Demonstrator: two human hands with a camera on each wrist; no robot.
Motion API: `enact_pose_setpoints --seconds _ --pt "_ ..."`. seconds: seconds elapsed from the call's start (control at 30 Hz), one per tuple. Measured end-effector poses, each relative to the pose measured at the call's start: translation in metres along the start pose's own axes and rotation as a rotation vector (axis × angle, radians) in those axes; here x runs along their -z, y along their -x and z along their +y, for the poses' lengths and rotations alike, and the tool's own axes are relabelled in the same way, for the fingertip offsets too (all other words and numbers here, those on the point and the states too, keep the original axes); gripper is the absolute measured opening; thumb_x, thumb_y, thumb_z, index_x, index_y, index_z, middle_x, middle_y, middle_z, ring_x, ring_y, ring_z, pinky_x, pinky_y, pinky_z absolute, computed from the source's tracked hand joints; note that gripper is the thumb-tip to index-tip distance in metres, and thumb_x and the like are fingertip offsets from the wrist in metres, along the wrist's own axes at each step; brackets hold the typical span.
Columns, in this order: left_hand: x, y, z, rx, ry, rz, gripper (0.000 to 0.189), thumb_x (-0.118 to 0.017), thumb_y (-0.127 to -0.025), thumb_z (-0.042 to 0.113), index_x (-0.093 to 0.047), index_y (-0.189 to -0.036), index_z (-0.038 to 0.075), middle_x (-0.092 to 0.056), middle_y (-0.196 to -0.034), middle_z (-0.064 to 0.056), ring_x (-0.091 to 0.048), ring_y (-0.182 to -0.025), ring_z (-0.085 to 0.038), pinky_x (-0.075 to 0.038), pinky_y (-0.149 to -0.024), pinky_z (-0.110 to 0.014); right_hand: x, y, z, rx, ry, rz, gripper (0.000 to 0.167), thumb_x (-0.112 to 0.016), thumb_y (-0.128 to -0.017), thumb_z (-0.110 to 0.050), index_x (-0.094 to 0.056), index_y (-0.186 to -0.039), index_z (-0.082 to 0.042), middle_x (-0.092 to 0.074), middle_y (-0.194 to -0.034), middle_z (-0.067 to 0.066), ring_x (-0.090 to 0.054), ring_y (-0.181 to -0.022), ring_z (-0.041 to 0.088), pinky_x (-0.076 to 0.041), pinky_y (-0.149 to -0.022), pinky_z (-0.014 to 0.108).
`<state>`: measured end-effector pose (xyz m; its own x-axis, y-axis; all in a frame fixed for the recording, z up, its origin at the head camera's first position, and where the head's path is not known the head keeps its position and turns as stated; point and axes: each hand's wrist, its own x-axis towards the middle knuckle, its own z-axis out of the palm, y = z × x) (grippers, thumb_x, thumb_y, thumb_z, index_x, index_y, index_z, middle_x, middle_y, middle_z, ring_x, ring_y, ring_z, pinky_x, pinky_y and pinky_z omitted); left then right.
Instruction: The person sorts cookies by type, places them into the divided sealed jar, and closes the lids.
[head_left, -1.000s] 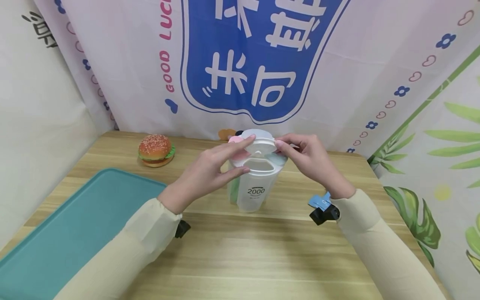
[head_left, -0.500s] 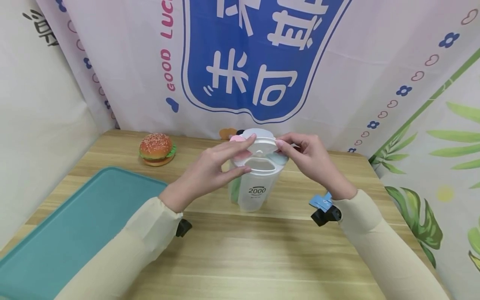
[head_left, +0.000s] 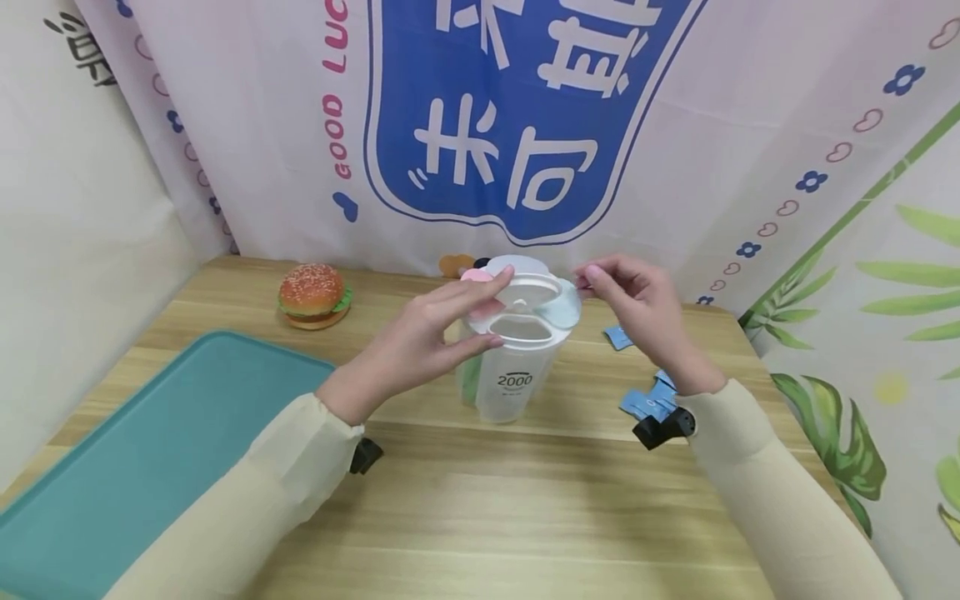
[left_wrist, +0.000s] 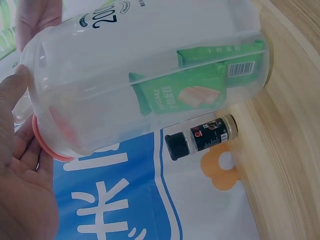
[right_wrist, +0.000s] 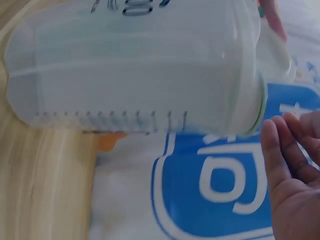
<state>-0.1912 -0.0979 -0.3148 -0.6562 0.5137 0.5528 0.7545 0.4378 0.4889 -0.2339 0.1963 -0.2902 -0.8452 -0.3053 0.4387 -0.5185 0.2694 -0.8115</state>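
Observation:
A clear plastic storage container point(head_left: 517, 392) printed "2000" stands upright on the table. Its front compartment is uncovered, with the clear flap point(head_left: 529, 292) raised behind the opening. Pink and pale blue lids point(head_left: 561, 306) cover other sections. My left hand point(head_left: 420, 333) grips the container's top, thumb at the front rim and fingers by the flap. My right hand point(head_left: 641, 312) hovers just right of the lid, fingers loosely bent and holding nothing; the right wrist view shows its fingertips point(right_wrist: 270, 131) beside the rim. Green snack packets point(left_wrist: 185, 90) lie inside the container.
A toy hamburger point(head_left: 313, 296) sits at the back left, behind a teal tray point(head_left: 172, 467). Small blue packets point(head_left: 647, 403) lie under the right forearm, with another blue packet point(head_left: 618, 337) farther back. A black-capped spice jar point(left_wrist: 202, 137) stands behind the container.
My right hand has let go of the flap and moved right, uncovering the pale blue lid and a blue packet. The left hand stays in place on the container.

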Motion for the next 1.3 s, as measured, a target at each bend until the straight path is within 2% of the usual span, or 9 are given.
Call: enact_pose_setpoints --seconds 0.2,0.4,0.5,0.63,0.73,0.87,1.07,1.17,1.3 --pt "0.0 -0.003 0.001 0.0 0.01 0.005 0.076 -0.082 -0.092 0.018 -0.045 -0.159 0.013 -0.062 -0.152 -0.008 -0.059 -0.142 -0.024 -0.044 -0.124 -0.044 0.02 -0.002 0.035 -0.104 0.013 0.082 0.028 -0.058 -0.108 -0.015 -0.068 -0.111 0.01 -0.074 -0.094 -0.011 -0.072 -0.089 0.004 -0.062 -0.086 0.016" --pt "-0.001 -0.006 0.003 0.011 0.021 -0.007 0.075 -0.082 -0.091 0.018 -0.047 -0.158 0.013 -0.062 -0.153 -0.005 -0.06 -0.14 -0.022 -0.047 -0.122 -0.041 0.042 0.009 0.076 -0.345 0.249 0.063 0.035 -0.056 -0.109 -0.026 -0.068 -0.119 0.007 -0.07 -0.103 0.002 -0.066 -0.089 0.004 -0.06 -0.082 0.013" --pt "-0.002 -0.007 0.004 0.011 0.023 -0.01 0.075 -0.083 -0.091 0.018 -0.048 -0.158 0.013 -0.061 -0.153 -0.005 -0.061 -0.139 -0.022 -0.047 -0.122 -0.041 0.051 0.016 0.094 -0.413 0.366 0.02 0.036 -0.055 -0.11 -0.027 -0.067 -0.121 0.006 -0.07 -0.107 0.013 -0.064 -0.09 0.009 -0.057 -0.078 0.015" --pt "-0.004 -0.006 0.003 0.0 0.023 -0.003 0.076 -0.083 -0.091 0.017 -0.047 -0.158 0.012 -0.063 -0.151 -0.007 -0.06 -0.14 -0.023 -0.044 -0.125 -0.042 0.058 0.025 0.121 -0.439 0.522 -0.111 0.035 -0.053 -0.11 -0.022 -0.064 -0.128 0.006 -0.068 -0.123 0.028 -0.068 -0.109 0.034 -0.06 -0.096 0.044" --pt "-0.006 -0.005 0.003 -0.005 0.027 0.004 0.076 -0.083 -0.091 0.017 -0.048 -0.157 0.011 -0.065 -0.148 -0.009 -0.06 -0.141 -0.024 -0.041 -0.126 -0.043 0.063 0.032 0.142 -0.443 0.613 -0.229 0.039 -0.051 -0.11 -0.019 -0.057 -0.14 0.006 -0.059 -0.143 0.033 -0.056 -0.133 0.051 -0.047 -0.113 0.066" --pt "-0.008 -0.004 0.002 -0.004 0.033 0.006 0.075 -0.083 -0.091 0.017 -0.048 -0.157 0.011 -0.065 -0.148 -0.009 -0.06 -0.141 -0.024 -0.042 -0.126 -0.043 0.067 0.039 0.159 -0.445 0.67 -0.32 0.047 -0.048 -0.11 -0.014 -0.046 -0.151 0.009 -0.045 -0.155 0.037 -0.042 -0.144 0.057 -0.036 -0.121 0.07" --pt "-0.009 -0.005 0.002 -0.022 0.036 0.013 0.074 -0.082 -0.091 0.017 -0.048 -0.157 0.01 -0.064 -0.149 -0.009 -0.06 -0.14 -0.024 -0.043 -0.125 -0.042 0.073 0.042 0.171 -0.505 0.698 -0.36 0.051 -0.044 -0.11 -0.015 -0.039 -0.156 0.008 -0.038 -0.159 0.037 -0.035 -0.148 0.058 -0.031 -0.123 0.07" --pt "-0.007 -0.004 0.002 -0.016 0.039 0.019 0.074 -0.082 -0.091 0.016 -0.049 -0.157 0.01 -0.061 -0.152 -0.009 -0.059 -0.142 -0.024 -0.044 -0.125 -0.042 0.073 0.04 0.174 -0.511 0.702 -0.353 0.049 -0.043 -0.111 -0.016 -0.042 -0.154 0.006 -0.042 -0.157 0.037 -0.039 -0.146 0.057 -0.034 -0.122 0.07" --pt "-0.005 -0.001 0.001 0.009 0.045 0.029 0.074 -0.083 -0.091 0.015 -0.049 -0.156 0.011 -0.058 -0.156 -0.007 -0.057 -0.144 -0.024 -0.045 -0.124 -0.043 0.069 0.036 0.177 -0.46 0.684 -0.308 0.04 -0.048 -0.111 -0.017 -0.056 -0.141 0.007 -0.056 -0.145 0.035 -0.052 -0.136 0.054 -0.044 -0.115 0.068"
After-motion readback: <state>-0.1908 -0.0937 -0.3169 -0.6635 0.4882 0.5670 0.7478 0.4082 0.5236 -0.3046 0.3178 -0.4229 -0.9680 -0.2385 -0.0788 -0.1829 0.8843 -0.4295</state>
